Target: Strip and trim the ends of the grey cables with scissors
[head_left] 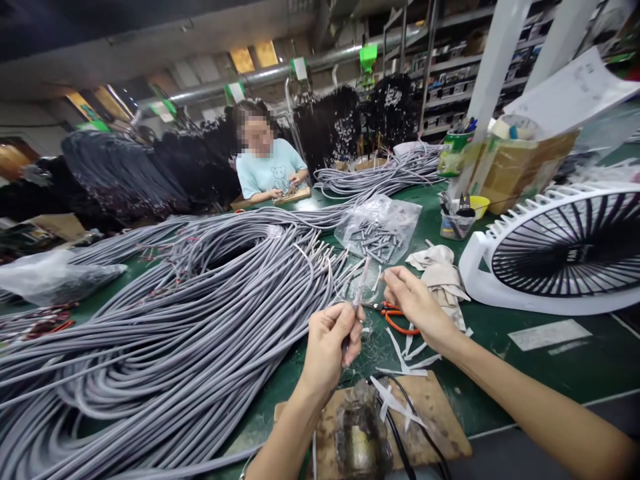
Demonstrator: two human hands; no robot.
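Observation:
My left hand [333, 337] is closed around a grey cable, whose stripped, pale pinkish end [365, 277] points up above the fingers. Just right of that end, my right hand [407, 297] has its fingertips pinched together. Whatever is between them, perhaps a thin pale strip, is too small to make out. Orange-handled scissors [399, 321] lie on the table beneath my right hand. Left of both hands spreads a large pile of grey cables [200, 347], their pale ends gathered near my left hand. Several white strips [411, 360] lie below my right hand.
A clear bag of short grey pieces [377, 237] lies beyond my hands. Folded cloth [443, 273] and a white fan [565, 250] stand to the right. In front is a wooden board [440, 420] with a wrapped device [361, 433]. Across the table sits a person [273, 163].

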